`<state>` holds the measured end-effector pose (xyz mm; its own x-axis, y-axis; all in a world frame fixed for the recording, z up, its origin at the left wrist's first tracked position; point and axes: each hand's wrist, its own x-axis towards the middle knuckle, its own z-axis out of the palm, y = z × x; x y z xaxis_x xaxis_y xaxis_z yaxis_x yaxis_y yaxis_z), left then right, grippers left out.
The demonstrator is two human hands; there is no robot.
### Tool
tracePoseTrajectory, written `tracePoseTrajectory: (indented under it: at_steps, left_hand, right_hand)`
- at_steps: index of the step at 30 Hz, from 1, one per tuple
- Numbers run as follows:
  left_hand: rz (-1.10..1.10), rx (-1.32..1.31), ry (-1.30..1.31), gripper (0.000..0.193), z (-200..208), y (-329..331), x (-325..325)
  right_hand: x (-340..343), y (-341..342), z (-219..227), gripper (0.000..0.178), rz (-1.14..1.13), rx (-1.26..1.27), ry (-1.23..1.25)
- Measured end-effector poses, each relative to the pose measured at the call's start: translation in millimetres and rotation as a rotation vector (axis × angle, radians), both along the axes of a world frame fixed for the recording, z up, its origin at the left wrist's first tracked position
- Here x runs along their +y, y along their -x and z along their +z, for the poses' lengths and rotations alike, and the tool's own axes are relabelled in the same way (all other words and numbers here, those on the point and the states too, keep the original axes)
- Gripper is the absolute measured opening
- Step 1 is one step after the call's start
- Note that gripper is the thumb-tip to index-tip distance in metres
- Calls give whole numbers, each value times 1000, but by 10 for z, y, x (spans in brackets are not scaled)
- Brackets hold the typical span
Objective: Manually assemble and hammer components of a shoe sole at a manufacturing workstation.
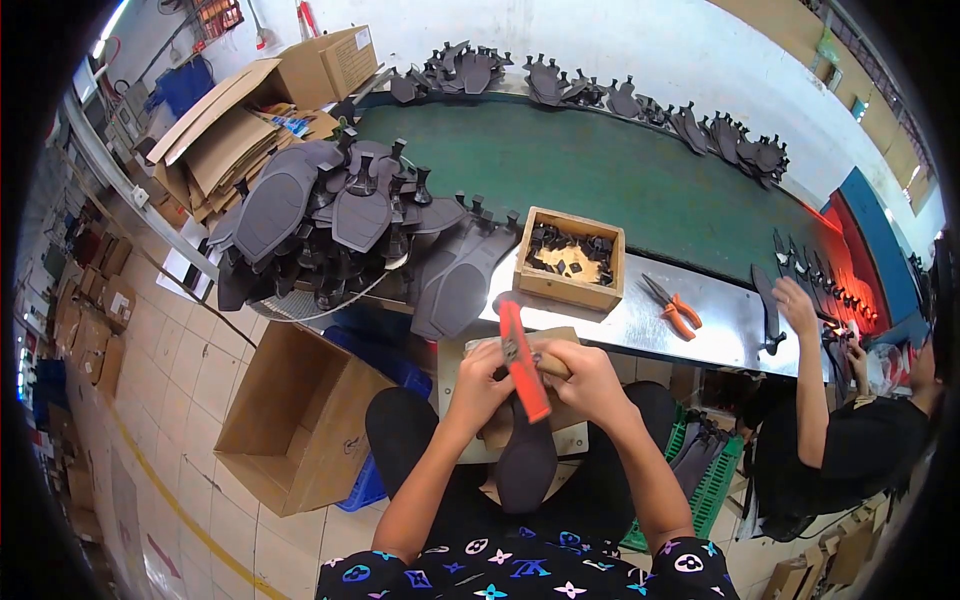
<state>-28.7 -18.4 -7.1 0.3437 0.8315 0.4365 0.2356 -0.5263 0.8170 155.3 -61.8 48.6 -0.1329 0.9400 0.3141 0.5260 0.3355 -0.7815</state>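
A dark shoe sole [527, 465] lies lengthwise between my knees, its rounded end toward me. My left hand [478, 380] is closed at the sole's far part, which the hammer partly covers. In my right hand [588, 380] is the wooden handle of a hammer [527, 378]. Its long red head crosses over the sole and reaches close to my left fingers. Beneath my hands is a pale work block [568, 440], partly hidden. Just beyond, on the metal edge, stands a wooden box [570, 290] of small black pieces.
Dark heeled soles [362, 215] are heaped at left, above an open carton [290, 420]. Orange-handled pliers [672, 307] lie on the metal edge. A green belt [600, 170] runs behind, more soles along its far side. At right, a co-worker's hand [795, 305] is near hanging soles; a green crate [715, 480] stands below.
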Motion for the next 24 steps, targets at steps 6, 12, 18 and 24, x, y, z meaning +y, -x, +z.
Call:
tracePoseTrajectory:
  at_steps: [6,12,18,24]
  left_hand:
    - [-66,-77,178,30,49,-22,26]
    - [-137,-93,137,28,19,-8,77]
    - [-114,-121,194,29,-41,-9,80]
    - [-118,-28,221,50,38,69,50]
  right_hand:
    - [-98,-39,67,32,4,-209,-155]
    - [-686,72,222,36,-217,118,-78]
    - [-923,51,309,46,-153,-111,-131]
    - [-974,-101,686,49,-117,-213,-200]
